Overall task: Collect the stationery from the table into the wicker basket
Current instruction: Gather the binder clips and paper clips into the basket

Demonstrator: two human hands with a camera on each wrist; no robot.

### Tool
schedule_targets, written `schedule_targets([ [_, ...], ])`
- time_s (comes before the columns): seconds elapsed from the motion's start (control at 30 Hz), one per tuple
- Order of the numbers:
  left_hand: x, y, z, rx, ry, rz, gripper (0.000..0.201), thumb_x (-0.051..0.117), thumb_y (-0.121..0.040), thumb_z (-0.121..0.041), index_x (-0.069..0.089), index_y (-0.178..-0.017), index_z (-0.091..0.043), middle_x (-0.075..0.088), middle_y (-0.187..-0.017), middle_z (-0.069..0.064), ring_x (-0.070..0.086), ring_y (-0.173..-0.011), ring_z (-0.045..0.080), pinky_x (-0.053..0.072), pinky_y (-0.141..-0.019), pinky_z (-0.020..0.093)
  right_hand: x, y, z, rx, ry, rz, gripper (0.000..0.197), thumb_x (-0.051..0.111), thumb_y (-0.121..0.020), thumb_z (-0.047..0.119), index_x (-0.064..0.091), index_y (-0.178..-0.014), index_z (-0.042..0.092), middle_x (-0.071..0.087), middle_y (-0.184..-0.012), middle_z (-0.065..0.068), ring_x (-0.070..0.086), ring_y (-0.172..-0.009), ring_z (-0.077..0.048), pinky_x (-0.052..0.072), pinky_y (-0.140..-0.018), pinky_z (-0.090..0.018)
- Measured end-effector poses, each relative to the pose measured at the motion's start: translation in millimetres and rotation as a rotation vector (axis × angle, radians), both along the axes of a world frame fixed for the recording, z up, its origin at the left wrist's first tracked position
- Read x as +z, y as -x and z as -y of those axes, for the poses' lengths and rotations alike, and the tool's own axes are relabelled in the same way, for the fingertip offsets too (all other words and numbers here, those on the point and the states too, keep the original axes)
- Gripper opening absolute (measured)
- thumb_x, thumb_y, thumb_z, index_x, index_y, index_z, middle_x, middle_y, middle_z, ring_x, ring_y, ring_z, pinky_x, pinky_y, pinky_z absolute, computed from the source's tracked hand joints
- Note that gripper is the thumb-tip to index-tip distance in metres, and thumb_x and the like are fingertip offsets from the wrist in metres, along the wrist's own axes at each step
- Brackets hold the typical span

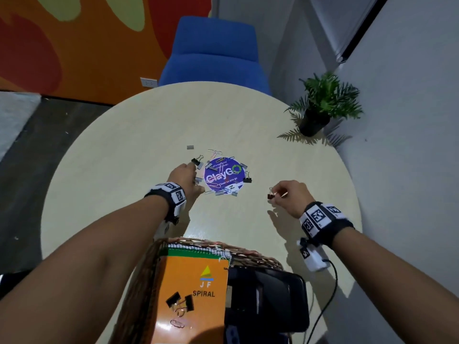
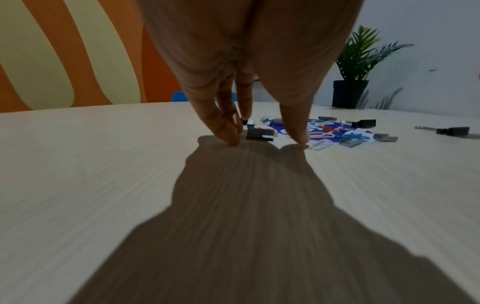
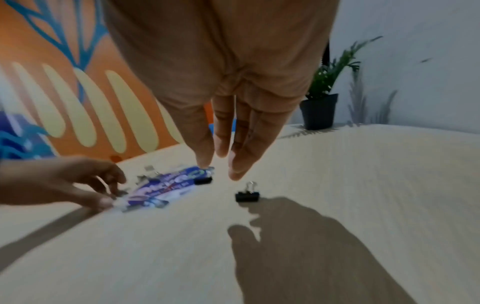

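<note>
Paper clips, staple strips and black binder clips (image 1: 247,179) lie scattered on and around a round purple sticker (image 1: 222,176) mid-table. My left hand (image 1: 197,178) reaches down at the sticker's left edge. Its fingertips (image 2: 230,137) and thumb touch the table on either side of a small grey staple strip (image 2: 257,134), fingers nearly straight. My right hand (image 3: 221,168) hovers just above a lone black binder clip (image 3: 247,195), which stands on the table right of the sticker, and holds nothing. The wicker basket (image 1: 250,255) sits at the near edge.
Inside the basket lie an orange spiral notebook (image 1: 196,276) with two binder clips (image 1: 180,302) and a paper clip on it, and a black device (image 1: 268,294). A potted plant (image 1: 320,108) stands at the far right. A blue chair (image 1: 211,50) is behind the table.
</note>
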State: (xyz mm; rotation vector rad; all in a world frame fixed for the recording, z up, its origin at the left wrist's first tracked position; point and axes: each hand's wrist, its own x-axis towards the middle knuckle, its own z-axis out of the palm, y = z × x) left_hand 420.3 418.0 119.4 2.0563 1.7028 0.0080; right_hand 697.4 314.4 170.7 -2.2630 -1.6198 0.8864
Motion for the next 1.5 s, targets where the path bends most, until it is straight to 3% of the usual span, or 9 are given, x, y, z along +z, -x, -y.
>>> schedule_targets([
  [0.2,-5.4,-8.0,-11.4,0.021,0.001,-0.08,0.044,0.073,-0.078,-0.027,0.055,-0.11,-0.002,0.063,-0.112,0.019,0.058,-0.105,0.036,0.047,-0.08,0.037,-37.1,4.7,-16.6,0.131,0.094,0.23,0.044,0.066,-0.082,0.013,0.057,-0.124,0.018,0.055,-0.125,-0.011,0.057,-0.112,-0.031,0.047,-0.093,-0.036],
  [0.33,-5.9,-2.0,-12.6,0.04,0.022,-0.044,0.034,0.072,-0.079,-0.02,0.059,-0.106,-0.004,0.066,-0.109,0.018,0.059,-0.103,0.036,0.049,-0.081,0.037,-49.8,12.5,-15.0,0.209,0.082,0.284,0.022,0.059,-0.081,0.01,0.064,-0.102,0.013,0.053,-0.111,-0.011,0.057,-0.103,-0.033,0.049,-0.082,-0.036],
  [0.53,3.6,20.8,-10.1,0.094,0.094,0.133,0.024,0.063,-0.08,-0.003,0.063,-0.104,-0.008,0.071,-0.106,0.009,0.065,-0.099,0.026,0.051,-0.082,0.031,-59.9,11.6,-11.1,0.161,0.0,0.247,0.029,0.053,-0.079,-0.005,0.067,-0.101,0.008,0.061,-0.105,-0.014,0.059,-0.096,-0.033,0.05,-0.08,-0.035],
  [0.67,37.7,35.4,2.3,0.048,0.155,0.25,0.023,0.068,-0.085,-0.014,0.065,-0.107,-0.009,0.067,-0.1,0.004,0.063,-0.083,0.018,0.048,-0.079,0.025,-56.9,8.9,-6.7,0.16,-0.015,0.28,0.022,0.053,-0.085,0.004,0.066,-0.1,0.013,0.062,-0.105,-0.01,0.058,-0.1,-0.032,0.049,-0.081,-0.037],
  [0.8,78.2,47.9,44.6,-0.075,0.201,0.432,0.019,0.063,-0.087,-0.005,0.068,-0.104,-0.013,0.071,-0.098,0.0,0.069,-0.074,0.002,0.049,-0.066,0.004,-54.5,12.9,-5.2,0.234,-0.003,0.315,0.018,0.054,-0.081,0.006,0.066,-0.092,0.014,0.06,-0.101,-0.009,0.06,-0.092,-0.033,0.044,-0.075,-0.033],
  [1.0,95.4,65.6,131.2,-0.331,0.431,0.435,0.024,0.068,-0.084,-0.009,0.071,-0.107,-0.015,0.077,-0.094,-0.003,0.071,-0.086,-0.001,0.052,-0.083,0.009,-40.5,19.1,-10.6,0.195,0.047,0.168,0.011,0.058,-0.07,0.007,0.065,-0.073,0.015,0.058,-0.082,0.001,0.059,-0.074,-0.022,0.045,-0.065,-0.025],
  [1.33,82.4,82.3,166.4,-0.534,0.528,0.365,0.033,0.06,-0.089,-0.013,0.065,-0.119,-0.027,0.074,-0.094,-0.012,0.07,-0.086,-0.004,0.049,-0.082,0.006,56.1,102.7,20.2,0.863,0.088,-0.068,0.012,0.066,-0.08,0.014,0.066,-0.09,0.019,0.062,-0.098,0.001,0.061,-0.079,-0.013,0.051,-0.072,-0.028],
  [1.43,85.3,82.7,155.1,-0.455,0.554,0.444,0.029,0.062,-0.086,-0.005,0.069,-0.107,-0.025,0.075,-0.093,-0.008,0.074,-0.078,0.009,0.059,-0.076,0.022,79.8,137.5,42.6,1.031,0.097,-0.102,0.017,0.064,-0.079,0.014,0.068,-0.094,0.021,0.061,-0.1,0.0,0.055,-0.079,-0.011,0.046,-0.074,-0.027],
  [1.5,83.5,79.3,152.2,-0.447,0.496,0.451,0.027,0.073,-0.077,-0.01,0.069,-0.094,-0.03,0.075,-0.088,-0.007,0.072,-0.071,0.005,0.056,-0.068,0.018,87.3,155.2,56.3,1.132,0.116,-0.114,0.02,0.064,-0.076,0.011,0.067,-0.095,0.017,0.06,-0.103,-0.005,0.056,-0.085,-0.02,0.046,-0.076,-0.032],
])
